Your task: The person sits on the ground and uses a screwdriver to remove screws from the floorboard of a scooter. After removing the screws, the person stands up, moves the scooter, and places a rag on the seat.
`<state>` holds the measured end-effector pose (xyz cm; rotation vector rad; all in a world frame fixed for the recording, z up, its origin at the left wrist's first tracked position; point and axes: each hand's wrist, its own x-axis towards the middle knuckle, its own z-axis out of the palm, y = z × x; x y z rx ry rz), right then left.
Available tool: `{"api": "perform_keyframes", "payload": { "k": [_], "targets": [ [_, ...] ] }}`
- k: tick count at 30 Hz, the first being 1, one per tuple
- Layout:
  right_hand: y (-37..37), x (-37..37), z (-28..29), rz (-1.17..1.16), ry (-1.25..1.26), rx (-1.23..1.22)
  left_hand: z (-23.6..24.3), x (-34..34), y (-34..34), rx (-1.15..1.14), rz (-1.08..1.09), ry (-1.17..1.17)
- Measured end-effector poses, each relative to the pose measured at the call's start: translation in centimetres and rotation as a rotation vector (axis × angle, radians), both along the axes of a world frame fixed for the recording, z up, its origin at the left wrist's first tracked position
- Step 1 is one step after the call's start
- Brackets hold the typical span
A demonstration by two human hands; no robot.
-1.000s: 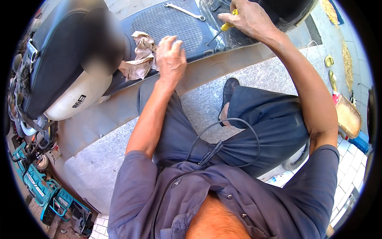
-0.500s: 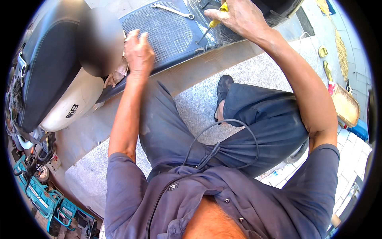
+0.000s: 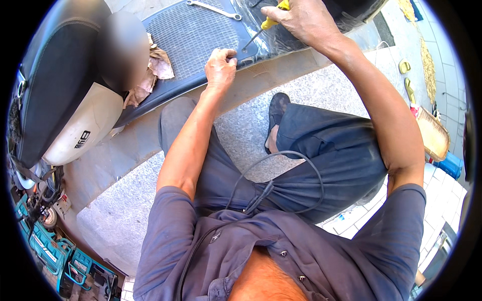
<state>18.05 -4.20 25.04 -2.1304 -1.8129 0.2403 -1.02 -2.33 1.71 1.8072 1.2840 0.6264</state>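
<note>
My right hand (image 3: 311, 21) grips the yellow handle of a screwdriver (image 3: 271, 19). Its metal shaft slants down to a screw spot near the corner of the scooter's dark footboard (image 3: 196, 37). Just left of the tip, my left hand (image 3: 221, 69) is at the board's near edge, fingers bent together; anything small between them is hidden. A combination wrench (image 3: 215, 10) lies on the ribbed mat at the far side. Crumpled brownish-pink paper or cloth (image 3: 159, 64) rests at the board's left end.
The scooter's black seat (image 3: 55, 75) and white side panel (image 3: 85, 125) stand at left. Clear plastic film (image 3: 268, 45) covers the part right of the footboard. A woven basket (image 3: 433, 135) and sandals (image 3: 404, 65) are on the right; teal frames (image 3: 50, 251) stand lower left.
My left hand has moved right, from beside the crumpled paper to near the screwdriver's tip, with its fingers drawn together. My right hand still holds the screwdriver at about the same spot.
</note>
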Motion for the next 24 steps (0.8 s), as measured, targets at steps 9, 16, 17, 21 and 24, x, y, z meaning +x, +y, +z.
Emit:
{"api": "perform_keyframes", "payload": {
  "k": [9,16,17,21,24],
  "targets": [
    [0.1,-0.2,-0.2,0.021,-0.067,-0.005,0.0,-0.4,0.5,-0.042,-0.01,-0.022],
    [0.0,0.5,0.1,0.189,-0.077,-0.028,-0.2,-0.1,0.7,-0.036,0.004,-0.023],
    [0.0,0.5,0.2,0.219,-0.088,-0.036,-0.1,-0.1,0.7,-0.025,-0.002,-0.007],
    [0.1,0.0,0.8,0.248,-0.091,-0.077,-0.2,-0.4,0.8,0.0,-0.01,0.003],
    [-0.1,0.4,0.6,0.247,-0.079,-0.045,0.0,-0.3,0.7,-0.018,-0.005,-0.011]
  ]
}}
